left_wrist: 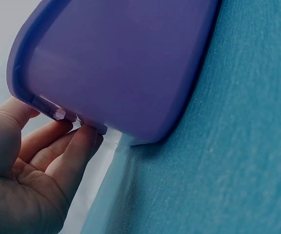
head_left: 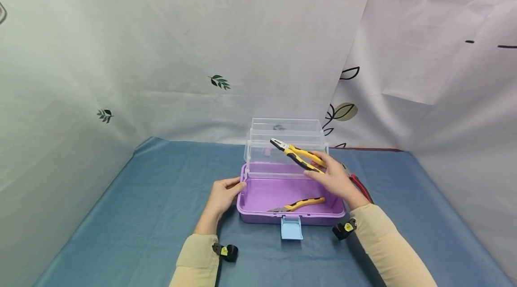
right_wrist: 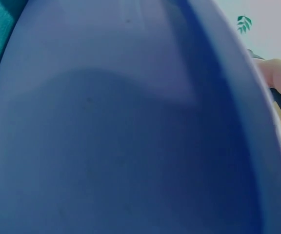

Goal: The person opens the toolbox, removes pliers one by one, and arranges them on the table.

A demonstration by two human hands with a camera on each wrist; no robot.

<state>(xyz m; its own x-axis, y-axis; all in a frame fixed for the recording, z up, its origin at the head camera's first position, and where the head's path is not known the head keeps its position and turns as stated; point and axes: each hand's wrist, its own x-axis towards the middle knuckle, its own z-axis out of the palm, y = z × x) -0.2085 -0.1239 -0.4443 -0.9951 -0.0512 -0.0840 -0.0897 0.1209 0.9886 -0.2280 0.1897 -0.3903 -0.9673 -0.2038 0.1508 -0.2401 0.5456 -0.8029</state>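
A purple toolbox (head_left: pixel 262 193) stands on the blue cloth with its clear lid (head_left: pixel 260 159) raised. My left hand (head_left: pixel 223 195) holds its left side, thumb at the rim and fingers beneath it, as the left wrist view also shows for the toolbox (left_wrist: pixel 116 58). Over the box, my right hand (head_left: pixel 334 180) grips yellow-and-black combination pliers (head_left: pixel 298 154) by the handles, jaws pointing up and left. Inside the box lie yellow-handled pliers (head_left: pixel 302 204) near the front wall. The box wall (right_wrist: pixel 106 136) fills most of the right wrist view and hides most of that hand.
Red-handled pliers (head_left: pixel 361 188) lie right of the box, partly hidden behind the right forearm. A light blue latch (head_left: pixel 291 228) hangs at the box's front. A pale patterned curtain (head_left: pixel 161 54) rises behind the blue cloth (head_left: pixel 133 206).
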